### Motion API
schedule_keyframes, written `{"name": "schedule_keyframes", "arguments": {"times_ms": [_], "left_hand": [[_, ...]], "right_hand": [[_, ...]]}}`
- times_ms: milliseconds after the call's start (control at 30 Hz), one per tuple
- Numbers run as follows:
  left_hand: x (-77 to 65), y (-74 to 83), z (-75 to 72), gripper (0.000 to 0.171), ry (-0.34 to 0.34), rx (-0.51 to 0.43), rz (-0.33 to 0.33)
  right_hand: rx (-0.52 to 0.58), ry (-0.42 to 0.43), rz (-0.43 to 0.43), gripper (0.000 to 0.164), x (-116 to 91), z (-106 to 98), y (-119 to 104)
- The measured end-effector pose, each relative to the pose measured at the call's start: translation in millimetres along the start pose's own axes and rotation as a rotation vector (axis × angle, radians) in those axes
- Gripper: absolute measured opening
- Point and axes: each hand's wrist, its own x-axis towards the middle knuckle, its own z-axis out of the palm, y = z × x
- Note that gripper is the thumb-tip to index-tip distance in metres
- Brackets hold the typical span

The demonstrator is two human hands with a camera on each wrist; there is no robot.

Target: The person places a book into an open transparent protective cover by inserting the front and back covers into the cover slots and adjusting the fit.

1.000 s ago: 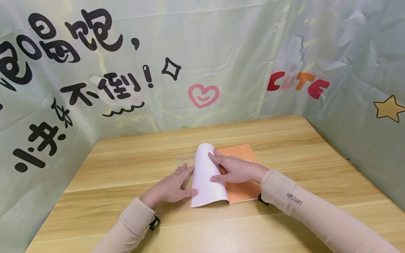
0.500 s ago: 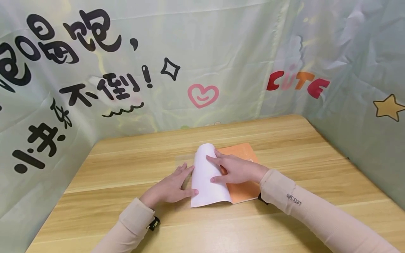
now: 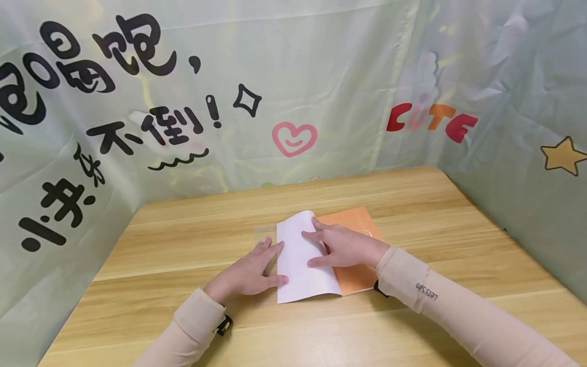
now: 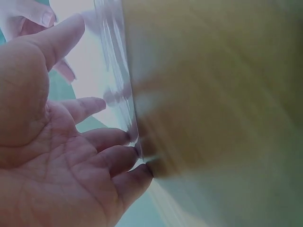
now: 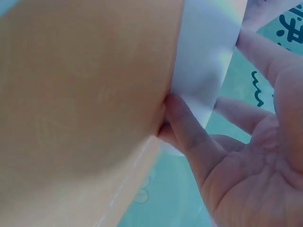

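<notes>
A thin orange-covered booklet [image 3: 354,278] lies on the table with a white leaf [image 3: 300,267] turned out to its left. Clear plastic film [image 3: 265,232] shows beyond the leaf's left edge; in the left wrist view the transparent film [image 4: 111,42] runs along the fingertips. My left hand [image 3: 246,271], fingers spread, touches that edge with thumb and forefinger on the white leaf. My right hand [image 3: 347,247] lies across the fold, with thumb and fingertips resting on the leaf. In the right wrist view, fingertips reach the crease beside the orange cover [image 5: 94,90].
The wood-grain table [image 3: 183,244] extends around the booklet. Pale printed cloth [image 3: 344,76] stands behind the table and along both sides. Each wrist carries a black strap, the left strap [image 3: 224,325] showing below its cuff.
The white leaf, curved up before, now lies flatter and wider, its left edge under the left fingertips. More of its upper left corner shows. Both hands have barely moved.
</notes>
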Motion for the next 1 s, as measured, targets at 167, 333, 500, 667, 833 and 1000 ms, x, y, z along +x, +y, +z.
{"name": "schedule_keyframes", "arguments": {"times_ms": [167, 333, 500, 667, 833, 1000], "left_hand": [[0.5, 0.9, 0.3, 0.086, 0.002, 0.007, 0.007], [-1.3, 3.1, -1.1, 0.085, 0.004, 0.000, 0.001], [-2.4, 5.8, -3.4, 0.084, 0.002, -0.013, -0.014], [-3.6, 5.7, -4.6, 0.084, 0.007, -0.020, -0.006], [-3.7, 4.7, -5.0, 0.085, 0.009, -0.037, -0.005], [-3.6, 4.0, -4.7, 0.085, 0.003, -0.047, -0.009]], "right_hand": [[0.001, -0.006, 0.023, 0.078, 0.6, 1.4, -2.8], [0.003, -0.016, 0.085, 0.081, 1.0, 1.5, -8.9], [0.002, -0.018, 0.135, 0.083, 4.0, 1.7, -16.1], [-0.013, -0.033, 0.160, 0.085, 8.1, 2.1, -21.6], [-0.025, -0.044, 0.161, 0.084, 13.4, 4.5, -26.9], [-0.030, -0.051, 0.181, 0.083, 19.6, 9.5, -32.8]]}}
